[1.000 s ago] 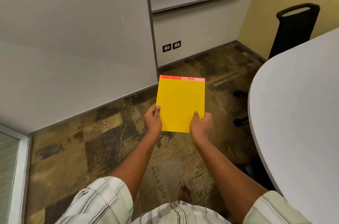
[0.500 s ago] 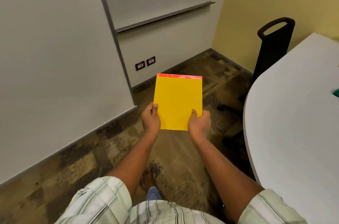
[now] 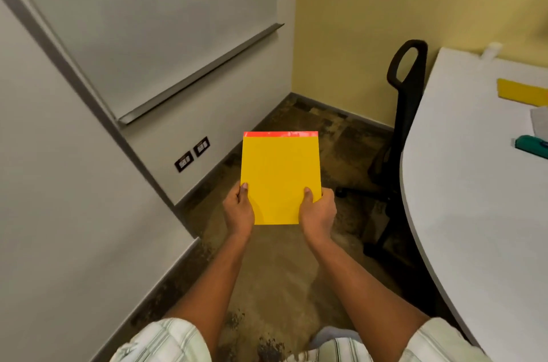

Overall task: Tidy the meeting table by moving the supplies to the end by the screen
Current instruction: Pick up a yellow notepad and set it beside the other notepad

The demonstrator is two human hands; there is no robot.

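Held yellow pad [image 3: 280,178] flat above the floor, left hand [image 3: 238,209] and right hand [image 3: 317,209] clasped on its near corners. Stood beside the counter [image 3: 474,213]

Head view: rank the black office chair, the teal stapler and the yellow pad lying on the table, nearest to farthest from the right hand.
1. Black office chair, just right of the right hand.
2. Teal stapler, on the white table's right edge.
3. Flat yellow pad, farther back.

A pad [image 3: 280,178] sits at center, held over the floor [image 3: 284,272] by the left hand [image 3: 238,209] at its 7 o'clock corner and the right hand [image 3: 318,212] at 5 o'clock. The table [image 3: 474,228] lies at 3 o'clock, a chair [image 3: 406,112] at 1 o'clock, a whiteboard [image 3: 154,20] at 11 o'clock.
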